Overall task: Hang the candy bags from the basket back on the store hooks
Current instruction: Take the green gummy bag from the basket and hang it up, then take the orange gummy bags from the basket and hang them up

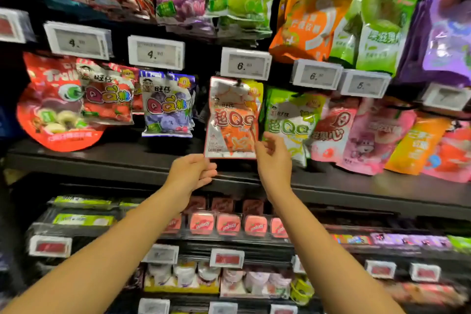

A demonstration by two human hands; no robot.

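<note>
An orange and white cola candy bag (pixel 233 120) hangs in the middle row of the store rack, its top hole at a dark hook (pixel 239 81) just under a price tag. My left hand (pixel 192 173) pinches the bag's lower left corner. My right hand (pixel 274 154) holds its lower right edge with thumb and fingers. Whether the bag's hole sits fully on the hook I cannot tell. The basket is out of view.
Other candy bags hang close on both sides: a purple grape bag (pixel 168 107) on the left, a green bag (pixel 290 120) on the right. Price tags (pixel 246 64) jut out above. A dark shelf edge (pixel 127 160) runs below, with small boxes (pixel 228 224) underneath.
</note>
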